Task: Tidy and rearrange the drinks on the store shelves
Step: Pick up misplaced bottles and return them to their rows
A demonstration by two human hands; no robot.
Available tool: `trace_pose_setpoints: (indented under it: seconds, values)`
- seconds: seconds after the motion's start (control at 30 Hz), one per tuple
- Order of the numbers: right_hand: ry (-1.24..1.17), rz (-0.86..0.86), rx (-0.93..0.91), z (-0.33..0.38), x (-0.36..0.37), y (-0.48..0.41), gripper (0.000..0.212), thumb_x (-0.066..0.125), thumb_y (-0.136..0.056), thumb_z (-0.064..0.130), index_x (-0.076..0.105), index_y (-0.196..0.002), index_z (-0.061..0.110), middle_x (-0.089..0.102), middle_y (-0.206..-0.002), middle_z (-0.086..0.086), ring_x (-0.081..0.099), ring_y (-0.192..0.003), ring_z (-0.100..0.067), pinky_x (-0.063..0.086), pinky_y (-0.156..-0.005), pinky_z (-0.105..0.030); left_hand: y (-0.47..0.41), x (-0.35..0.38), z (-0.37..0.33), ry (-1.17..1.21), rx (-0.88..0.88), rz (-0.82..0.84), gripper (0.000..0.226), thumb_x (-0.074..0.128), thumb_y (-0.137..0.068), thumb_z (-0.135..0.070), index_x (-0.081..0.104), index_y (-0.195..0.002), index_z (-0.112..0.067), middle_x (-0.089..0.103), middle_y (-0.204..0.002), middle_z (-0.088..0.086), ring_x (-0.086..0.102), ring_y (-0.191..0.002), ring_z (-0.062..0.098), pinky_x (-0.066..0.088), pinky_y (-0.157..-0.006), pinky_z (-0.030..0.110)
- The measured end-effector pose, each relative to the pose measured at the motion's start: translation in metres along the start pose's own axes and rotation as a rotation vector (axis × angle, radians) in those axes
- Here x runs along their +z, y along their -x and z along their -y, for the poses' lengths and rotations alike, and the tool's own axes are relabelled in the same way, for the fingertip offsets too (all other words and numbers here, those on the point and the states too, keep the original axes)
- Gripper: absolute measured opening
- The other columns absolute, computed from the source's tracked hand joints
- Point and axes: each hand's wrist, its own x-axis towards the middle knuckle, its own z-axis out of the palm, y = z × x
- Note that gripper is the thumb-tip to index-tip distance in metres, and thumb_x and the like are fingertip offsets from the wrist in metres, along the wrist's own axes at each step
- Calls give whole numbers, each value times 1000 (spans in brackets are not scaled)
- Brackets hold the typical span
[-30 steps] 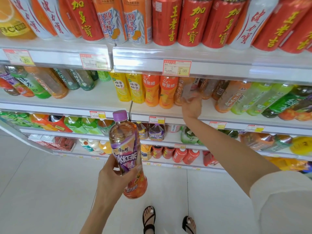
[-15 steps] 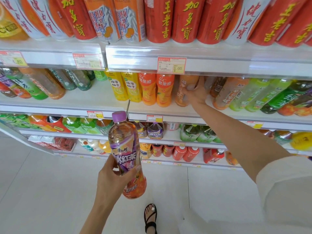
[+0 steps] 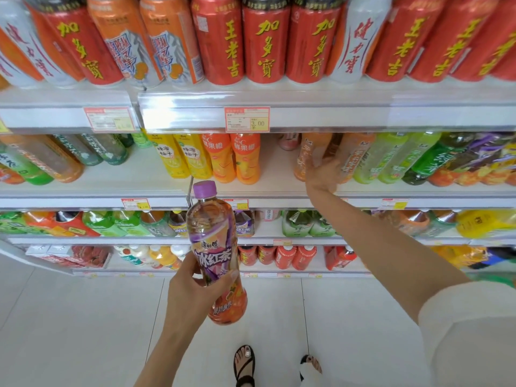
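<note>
My left hand [image 3: 192,291] grips a purple-capped iced tea bottle [image 3: 215,247] upright in front of the shelves, below the second shelf's edge [image 3: 279,195]. My right hand [image 3: 324,174] reaches onto that shelf, its fingers wrapped round a pale orange tea bottle [image 3: 305,152]. This bottle stands against another bottle of the same kind [image 3: 354,155] to its right. A bare strip of shelf [image 3: 276,169] lies between the pale orange tea bottle and the orange juice bottles [image 3: 245,160]. My fingers are blurred.
Red, white and orange cans [image 3: 265,43] fill the top shelf. Yellow bottles [image 3: 178,157] stand left of the juice, green bottles [image 3: 391,157] to the right. A small pink bottle [image 3: 287,141] sits at the back of the bare strip. Lower shelves hold more drinks; pale floor tiles below.
My right hand has slid the pale orange tea bottle to the right, away from the orange juice bottles, leaving a bare strip of shelf. My left hand and its bottle have hardly moved.
</note>
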Motion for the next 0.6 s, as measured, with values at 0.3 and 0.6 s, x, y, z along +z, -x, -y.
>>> trace_pose_setpoints:
  seconds: [0.3, 0.6]
  values:
    - [-26, 483, -271, -2, 28, -6, 68, 56, -91, 29, 20, -148, 28, 37, -149, -2, 40, -134, -23, 32, -111, -38, -2, 8, -8, -40, 31, 7, 82, 63, -35, -64, 57, -106, -25, 65, -92, -5, 62, -80, 17, 48, -61, 25]
    - [-135, 476, -196, -26, 13, -29, 58, 59, -89, 15, 37, -142, 18, 49, -139, -8, 49, -126, -24, 34, -110, -33, -1, 19, -16, -34, 36, 27, 68, 63, -34, -64, 52, -95, -36, 64, -91, -12, 60, -82, 13, 47, -62, 25]
